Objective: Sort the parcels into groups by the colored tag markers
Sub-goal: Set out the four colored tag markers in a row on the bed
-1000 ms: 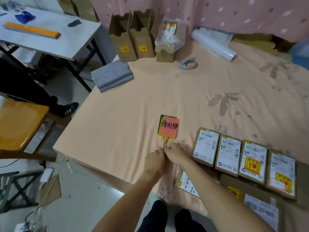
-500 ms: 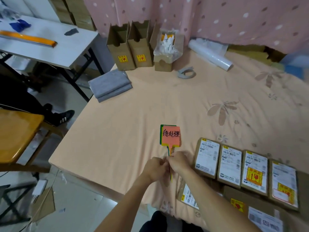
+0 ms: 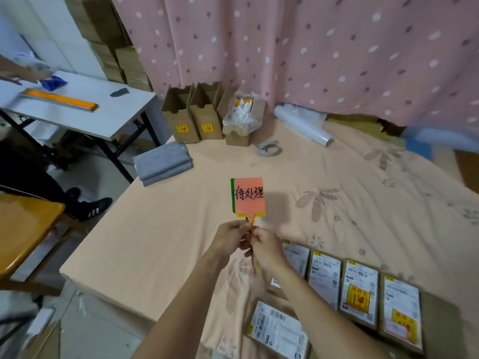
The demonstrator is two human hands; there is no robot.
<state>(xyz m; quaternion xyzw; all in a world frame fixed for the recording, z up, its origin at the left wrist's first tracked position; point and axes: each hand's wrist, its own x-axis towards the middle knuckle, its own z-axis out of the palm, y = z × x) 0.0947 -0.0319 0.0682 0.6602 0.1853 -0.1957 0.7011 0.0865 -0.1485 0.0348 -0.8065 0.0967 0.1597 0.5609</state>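
A stack of tag markers [image 3: 249,196] stands upright above the peach bed sheet [image 3: 160,229]: an orange one with black handwriting in front, green and yellow edges showing behind it. My left hand [image 3: 231,238] and my right hand [image 3: 267,251] both pinch the thin stems of the markers just below the cards. Flat brown parcels with white labels [image 3: 325,273] lie in a row at the lower right; two of them [image 3: 359,291] carry yellow-and-red stickers. Another parcel [image 3: 277,330] lies nearer to me, partly under my right forearm.
Two open cardboard boxes [image 3: 193,117] and a box with a plastic bag [image 3: 239,123] stand at the far edge. Folded grey cloth [image 3: 163,163], a tape roll [image 3: 269,149] and a white film roll [image 3: 302,125] lie nearby. A white table [image 3: 77,110] and an orange chair [image 3: 23,229] stand left.
Both hands have lifted the stack of markers off the sheet and raised it upright; the camera view has tilted up towards the curtain.
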